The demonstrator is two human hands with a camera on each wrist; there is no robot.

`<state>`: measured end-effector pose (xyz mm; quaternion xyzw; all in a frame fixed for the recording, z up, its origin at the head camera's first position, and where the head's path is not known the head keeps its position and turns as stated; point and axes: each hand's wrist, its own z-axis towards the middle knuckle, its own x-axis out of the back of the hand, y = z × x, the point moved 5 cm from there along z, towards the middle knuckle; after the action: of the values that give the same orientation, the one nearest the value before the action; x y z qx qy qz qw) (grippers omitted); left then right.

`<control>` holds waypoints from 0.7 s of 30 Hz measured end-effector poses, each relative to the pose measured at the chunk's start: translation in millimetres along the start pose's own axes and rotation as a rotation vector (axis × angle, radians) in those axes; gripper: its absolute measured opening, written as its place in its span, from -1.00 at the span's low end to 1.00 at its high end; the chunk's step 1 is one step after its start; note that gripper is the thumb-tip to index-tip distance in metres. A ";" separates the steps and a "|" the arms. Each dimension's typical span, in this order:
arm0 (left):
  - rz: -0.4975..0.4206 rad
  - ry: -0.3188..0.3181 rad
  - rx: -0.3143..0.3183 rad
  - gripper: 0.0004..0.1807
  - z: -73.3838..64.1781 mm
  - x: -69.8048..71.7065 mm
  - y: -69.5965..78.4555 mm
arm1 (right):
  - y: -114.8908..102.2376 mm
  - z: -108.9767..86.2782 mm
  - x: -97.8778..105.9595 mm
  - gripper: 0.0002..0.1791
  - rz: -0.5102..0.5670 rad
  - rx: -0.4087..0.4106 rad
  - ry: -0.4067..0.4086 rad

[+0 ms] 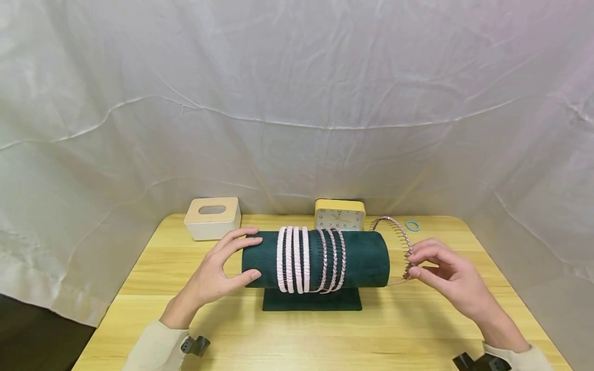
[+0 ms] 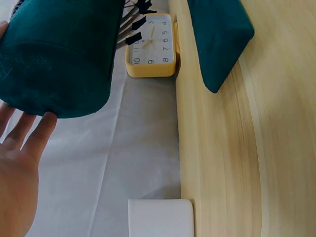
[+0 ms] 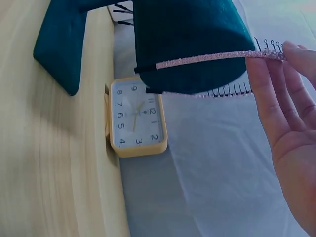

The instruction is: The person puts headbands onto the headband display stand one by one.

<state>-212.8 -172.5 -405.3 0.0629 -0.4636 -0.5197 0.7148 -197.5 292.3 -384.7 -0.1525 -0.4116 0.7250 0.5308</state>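
A dark green velvet headband stand point(image 1: 364, 257) carries several padded pale pink headbands point(image 1: 297, 260) and three thinner, twisted pink ones point(image 1: 334, 260) to their right. My left hand point(image 1: 218, 270) holds the stand's left end, fingers over the top and thumb on the front. In the left wrist view, the fingertips point(image 2: 47, 118) touch the roll's round end. Between thumb and fingers, my right hand point(image 1: 445, 275) pinches a thin pink toothed headband point(image 1: 402, 236) at the stand's right end. Its black-tipped ends point(image 3: 145, 69) lie by the roll in the right wrist view.
Behind the stand is a yellow alarm clock point(image 1: 340, 218), partly hidden by it. A white tissue box with a wooden lid point(image 1: 213, 226) sits at back left. At back right lies a small blue ring point(image 1: 412, 230). A pale curtain point(image 1: 297, 154) surrounds the wooden table point(image 1: 297, 340).
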 end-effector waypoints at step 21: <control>0.003 -0.008 0.004 -0.25 0.8 0.8 3.7 | 1.4 1.1 -32.6 -0.54 -0.404 -0.166 0.009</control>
<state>-210.8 -171.1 -402.2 0.0614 -0.4676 -0.5180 0.7136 -186.4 262.5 -392.1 -0.1133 -0.4896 0.5670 0.6527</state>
